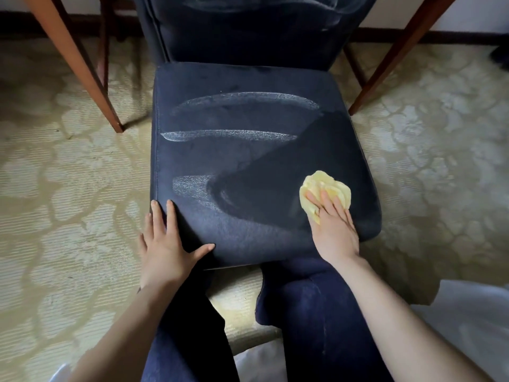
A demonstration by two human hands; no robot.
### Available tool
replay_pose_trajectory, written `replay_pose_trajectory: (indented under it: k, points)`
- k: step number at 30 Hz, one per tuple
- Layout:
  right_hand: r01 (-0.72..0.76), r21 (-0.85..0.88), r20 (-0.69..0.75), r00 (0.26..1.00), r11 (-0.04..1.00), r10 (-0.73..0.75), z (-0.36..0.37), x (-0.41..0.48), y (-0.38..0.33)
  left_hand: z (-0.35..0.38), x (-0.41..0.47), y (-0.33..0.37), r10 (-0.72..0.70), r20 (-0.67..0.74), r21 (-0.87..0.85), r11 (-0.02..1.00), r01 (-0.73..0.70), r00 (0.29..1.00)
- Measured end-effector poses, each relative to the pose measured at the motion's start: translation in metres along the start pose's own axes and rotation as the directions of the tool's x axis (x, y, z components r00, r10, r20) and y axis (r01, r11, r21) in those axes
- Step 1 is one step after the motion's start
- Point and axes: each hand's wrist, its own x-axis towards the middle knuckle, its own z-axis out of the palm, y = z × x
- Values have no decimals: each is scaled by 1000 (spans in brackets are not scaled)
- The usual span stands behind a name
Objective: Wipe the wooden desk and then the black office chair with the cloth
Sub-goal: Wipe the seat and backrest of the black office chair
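Yellow cloth (327, 186), crumpled into a rounded wad, lies on the near right part of the dark chair seat (248, 161). It is pinned beneath the straight, extended fingers of the right hand (334, 224), which point toward the backrest (248, 31). The left hand (165, 244) lies flat and empty on the near left corner of the seat, fingers spread and thumb toward the front edge. Pale wipe streaks (242, 102) run side to side across the seat, and wooden desk legs (80, 64) stand on the patterned carpet (55, 188) either side of the chair.
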Motion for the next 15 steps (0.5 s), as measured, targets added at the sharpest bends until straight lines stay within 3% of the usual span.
replay_pose_trajectory:
  k: [6, 15]
  points:
    - [-59, -4, 49, 997, 998, 59, -17, 59, -35, -8, -1, 8, -14, 28, -31, 999, 15, 1000]
    - [274, 9, 47, 961, 962, -274, -6, 84, -163, -12, -2, 10, -174, 24, -120, 977, 176, 984]
